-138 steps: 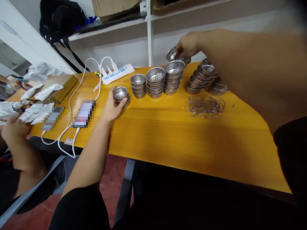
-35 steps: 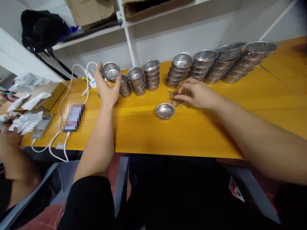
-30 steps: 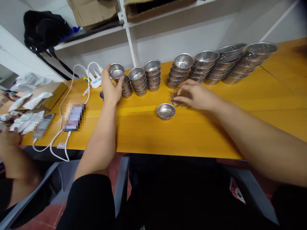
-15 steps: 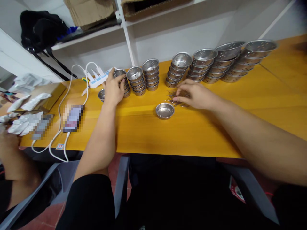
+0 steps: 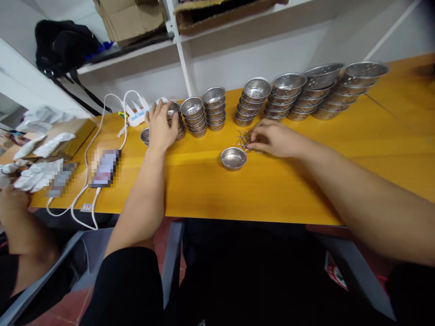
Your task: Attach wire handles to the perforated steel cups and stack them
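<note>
My left hand (image 5: 159, 129) rests on the leftmost stack of small perforated metal cups (image 5: 174, 118), fingers wrapped over its top cup. A single cup (image 5: 145, 135) lies just left of that hand. My right hand (image 5: 272, 138) is on the pile of thin wire rings (image 5: 245, 139), its fingertips pinched on the wires. One shallow metal cup (image 5: 233, 158) stands alone on the yellow table (image 5: 238, 190) between my hands. More stacks of cups (image 5: 193, 117) (image 5: 214, 107) (image 5: 253, 100) line the back.
Wider strainer stacks (image 5: 326, 88) run to the right along the wall. A white power strip (image 5: 137, 117) with cables, a phone (image 5: 104, 167) and white gloves (image 5: 37, 172) lie at the left. Another person's hand (image 5: 12, 203) is at the far left. Shelves hold cardboard boxes (image 5: 131, 18).
My left hand has brought the cup it held in the air down onto the leftmost stack. My right hand has stayed on the wire rings, drawing in slightly.
</note>
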